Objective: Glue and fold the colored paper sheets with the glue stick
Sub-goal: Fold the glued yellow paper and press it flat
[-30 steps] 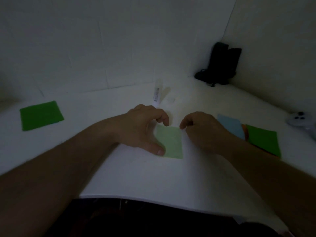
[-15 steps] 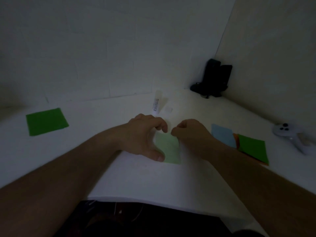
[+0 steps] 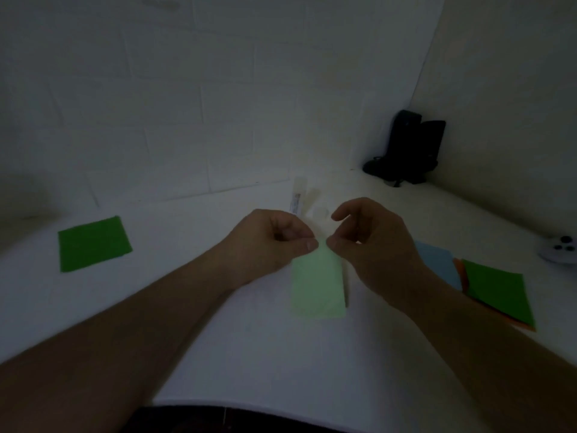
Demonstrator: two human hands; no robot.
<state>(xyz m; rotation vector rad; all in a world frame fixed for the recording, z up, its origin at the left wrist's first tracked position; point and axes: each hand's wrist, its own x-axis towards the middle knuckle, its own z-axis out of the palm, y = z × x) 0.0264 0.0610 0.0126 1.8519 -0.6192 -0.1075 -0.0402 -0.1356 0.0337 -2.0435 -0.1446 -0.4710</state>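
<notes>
A pale green paper sheet [image 3: 317,285] hangs lifted at its far edge over the middle of the white table [image 3: 249,354]. My left hand [image 3: 274,242] pinches that edge between thumb and forefinger. My right hand [image 3: 371,242] pinches the same edge just to the right, its other fingers curled. Behind the hands the glue stick [image 3: 298,198] stands upright, its cap [image 3: 319,211] lying beside it. A stack of blue [image 3: 437,267], orange and dark green sheets [image 3: 496,289] lies on the right.
A single dark green sheet [image 3: 93,243] lies far left on the table. A black device [image 3: 409,148] stands in the back right corner against the wall. A white controller [image 3: 560,251] rests at the right edge. The table's front edge runs near my body.
Both hands have come off the flat pale green sheet and now pinch its far edge, lifting it off the table. The camera has tilted up slightly.
</notes>
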